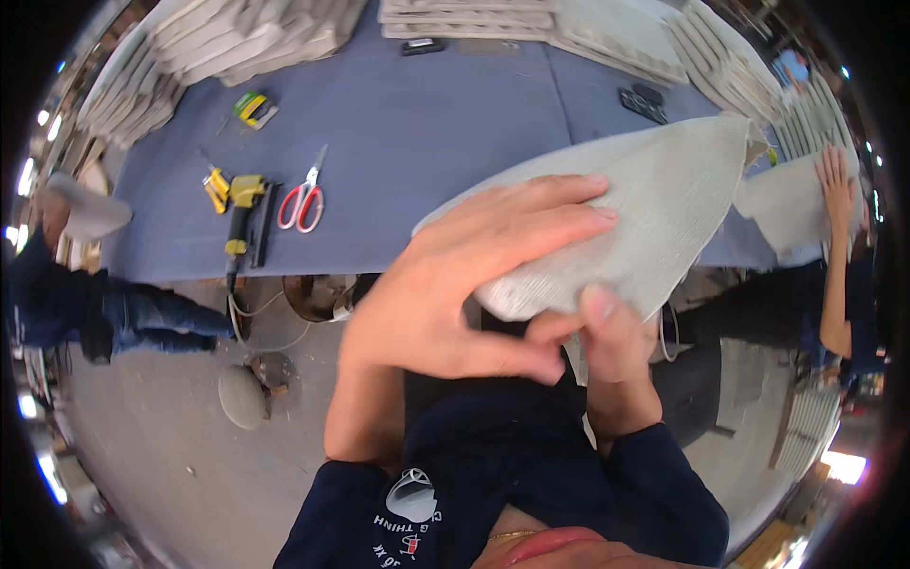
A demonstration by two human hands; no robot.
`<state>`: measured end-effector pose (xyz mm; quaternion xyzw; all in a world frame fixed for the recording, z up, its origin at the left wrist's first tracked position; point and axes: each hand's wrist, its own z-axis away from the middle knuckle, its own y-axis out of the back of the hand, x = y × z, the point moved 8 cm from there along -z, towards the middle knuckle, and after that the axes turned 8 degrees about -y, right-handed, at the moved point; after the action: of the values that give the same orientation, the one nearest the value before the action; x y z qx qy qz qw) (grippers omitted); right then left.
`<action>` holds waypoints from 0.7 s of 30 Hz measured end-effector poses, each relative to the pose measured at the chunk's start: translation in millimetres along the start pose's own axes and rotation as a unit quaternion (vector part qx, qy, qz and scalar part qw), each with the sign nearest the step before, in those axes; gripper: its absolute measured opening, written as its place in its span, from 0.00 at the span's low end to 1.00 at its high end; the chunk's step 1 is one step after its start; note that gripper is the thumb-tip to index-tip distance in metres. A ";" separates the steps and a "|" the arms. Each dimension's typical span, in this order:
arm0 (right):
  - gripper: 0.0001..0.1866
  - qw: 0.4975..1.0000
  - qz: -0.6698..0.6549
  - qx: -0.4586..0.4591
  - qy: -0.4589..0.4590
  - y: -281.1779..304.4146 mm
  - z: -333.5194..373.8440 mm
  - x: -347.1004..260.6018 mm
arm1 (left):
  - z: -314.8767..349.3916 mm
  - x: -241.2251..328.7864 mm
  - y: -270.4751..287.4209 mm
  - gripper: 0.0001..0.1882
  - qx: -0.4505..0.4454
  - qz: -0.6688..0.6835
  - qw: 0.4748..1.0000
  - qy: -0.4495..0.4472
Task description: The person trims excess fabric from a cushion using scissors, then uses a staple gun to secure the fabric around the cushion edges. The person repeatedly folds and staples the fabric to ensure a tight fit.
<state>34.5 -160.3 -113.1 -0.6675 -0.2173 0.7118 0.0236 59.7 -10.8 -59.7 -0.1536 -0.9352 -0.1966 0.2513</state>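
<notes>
A light grey fabric-covered panel (654, 204) with a pointed far end is tilted up at the table's near edge, and loose threads show at its far right corner. My left hand (474, 266) lies over its left part, fingers stretched on the fabric and thumb apart below the lower edge. At that lower edge, my right hand (611, 341) has its fingers curled and its thumb pressed against the panel, closed on it. Both hands are slightly blurred. Part of the right hand's grip is hidden behind the panel.
Left on the blue-grey table (408, 133) lie red-handled scissors (301, 204), a yellow-black staple gun (245, 213) with a hose, a small yellow tool (217, 190) and a yellow-green item (254, 109). Stacked grey panels (246, 38) line the back. Co-workers stand at both sides.
</notes>
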 end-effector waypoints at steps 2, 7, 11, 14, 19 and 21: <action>0.09 0.998 0.049 0.035 0.036 -10.5 -4.2 -22.3 | 15.1 -12.1 4.3 0.39 0.087 0.045 0.995 0.026; 0.23 0.963 0.213 0.124 0.111 -45.2 -20.4 -67.9 | 31.8 -16.2 21.5 0.32 0.161 0.029 0.986 0.010; 0.12 0.964 0.214 0.132 0.089 -55.6 -23.5 -89.3 | 31.9 -19.7 19.1 0.31 0.205 0.012 0.979 -0.005; 0.09 0.980 0.139 0.121 0.079 -56.3 -28.1 -82.9 | 39.8 -23.7 19.8 0.33 0.204 0.048 0.977 -0.044; 0.17 0.981 0.152 0.025 0.116 -40.7 -46.6 -63.7 | 46.4 -38.1 25.2 0.33 0.227 0.085 0.967 -0.080; 0.22 0.986 0.133 0.069 0.066 -34.7 -41.6 -58.6 | 45.4 -39.3 24.5 0.32 0.217 0.091 0.969 -0.081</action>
<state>71.8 -136.4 -46.8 -0.7330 -0.0747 0.6760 -0.0114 83.1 23.4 -109.6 -0.1953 -0.9547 0.0478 0.2192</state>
